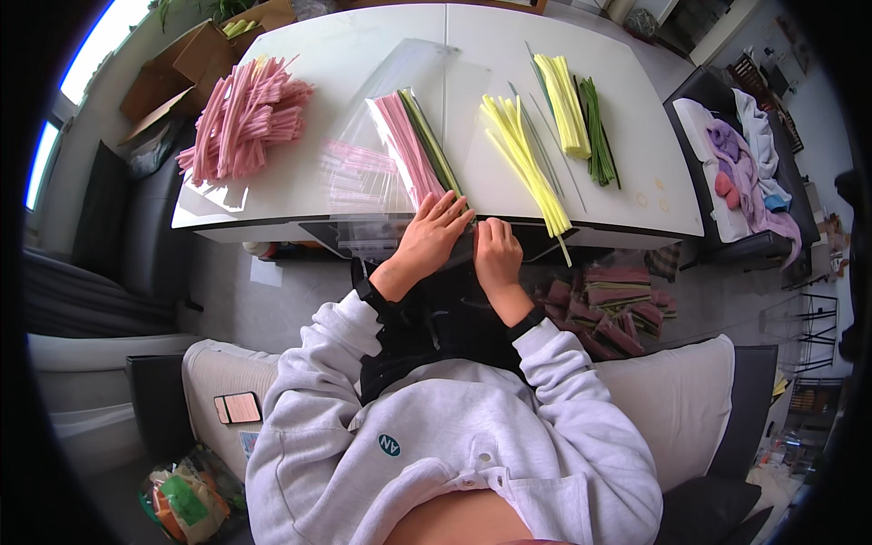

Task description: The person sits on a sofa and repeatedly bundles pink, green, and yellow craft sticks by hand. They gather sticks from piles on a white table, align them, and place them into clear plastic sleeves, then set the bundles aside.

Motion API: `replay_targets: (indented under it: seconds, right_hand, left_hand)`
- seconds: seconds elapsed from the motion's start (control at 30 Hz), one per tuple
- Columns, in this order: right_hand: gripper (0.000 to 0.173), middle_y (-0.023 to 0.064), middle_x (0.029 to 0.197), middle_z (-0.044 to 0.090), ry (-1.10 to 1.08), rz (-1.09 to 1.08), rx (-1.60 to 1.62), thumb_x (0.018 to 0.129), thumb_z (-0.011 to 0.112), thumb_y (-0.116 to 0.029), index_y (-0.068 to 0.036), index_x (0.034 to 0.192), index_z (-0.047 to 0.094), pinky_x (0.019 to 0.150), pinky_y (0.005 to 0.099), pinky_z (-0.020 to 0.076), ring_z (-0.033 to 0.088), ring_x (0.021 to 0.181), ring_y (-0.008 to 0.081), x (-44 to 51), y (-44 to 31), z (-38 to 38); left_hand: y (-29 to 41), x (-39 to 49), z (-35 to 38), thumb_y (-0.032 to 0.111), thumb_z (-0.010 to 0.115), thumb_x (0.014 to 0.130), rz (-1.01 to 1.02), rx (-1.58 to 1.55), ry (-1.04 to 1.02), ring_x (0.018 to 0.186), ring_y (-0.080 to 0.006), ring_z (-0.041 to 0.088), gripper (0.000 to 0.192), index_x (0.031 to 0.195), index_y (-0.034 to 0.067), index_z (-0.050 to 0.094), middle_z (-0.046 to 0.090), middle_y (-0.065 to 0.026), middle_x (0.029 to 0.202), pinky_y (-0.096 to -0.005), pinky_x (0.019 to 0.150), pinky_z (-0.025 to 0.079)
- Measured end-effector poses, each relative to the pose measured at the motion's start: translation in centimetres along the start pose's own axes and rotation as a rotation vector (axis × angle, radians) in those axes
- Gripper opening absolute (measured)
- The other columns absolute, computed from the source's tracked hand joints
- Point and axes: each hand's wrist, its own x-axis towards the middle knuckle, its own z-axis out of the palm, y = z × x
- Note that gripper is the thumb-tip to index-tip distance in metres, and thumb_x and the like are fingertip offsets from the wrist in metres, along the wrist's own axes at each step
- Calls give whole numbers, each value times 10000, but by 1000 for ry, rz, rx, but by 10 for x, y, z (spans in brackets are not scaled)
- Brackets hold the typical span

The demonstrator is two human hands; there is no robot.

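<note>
My left hand (436, 231) lies flat across the near end of a clear plastic sleeve (407, 92) filled with chenille stems. Inside, pink stems (411, 146) fill most of the width, and dark green and yellow ones (430, 143) run along the right side. At the table's front edge, my right hand (497, 251) is curled beside the packet's near corner; its fingertips are hidden, so what it pinches cannot be seen. Under the packet and to its left, flat empty sleeves (361, 170) are spread out, some hanging over the edge.
A heap of pink stems (245, 122) lies left on the white table (477, 41). Rightward are loose yellow stems (524, 163), a yellow bundle (562, 105) and green stems (597, 133). Filled packets (616, 293) pile on the floor. A phone (237, 408) rests on the seat.
</note>
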Motion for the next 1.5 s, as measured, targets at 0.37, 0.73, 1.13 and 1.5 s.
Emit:
replay_targets:
  seconds: [0.37,0.73,1.13,1.5]
  right_hand:
    - [179,90,912,557,43,66,210,793,646,-141,-61,926,558,684,355,497,582,848,270,12,-12,-19]
    - [119,46,830,528,-235,-269,615,780,664,-124,-86,851,577,549,345,481,605,709,240,4,-28,-33]
    - [127,81,819,531,-366,-261,615,792,636,-80,-59,844,522,514,384,465,606,666,295,9,-33,-27]
    - [135,103,830,527,-329,-197,754,804,619,-56,-55,848,492,539,391,459,590,694,327,-1,-16,-30]
  left_hand:
    - [-4,-14,-27,177,643,804,-62,-236,62,1363,-285,262,560,1323,101,448,408,-127,1392,-450,1116,174]
    - [20,-77,-5,199,560,913,-999,-1627,61,595,-83,500,208,897,18,659,512,11,659,-216,524,418]
    - [8,-68,-19,186,560,895,-1048,-1677,-54,528,-77,455,191,812,32,636,503,27,643,-214,486,354]
    - [1,-54,-9,213,574,901,-1064,-1546,62,523,-64,433,220,792,28,622,475,38,618,-207,481,345]
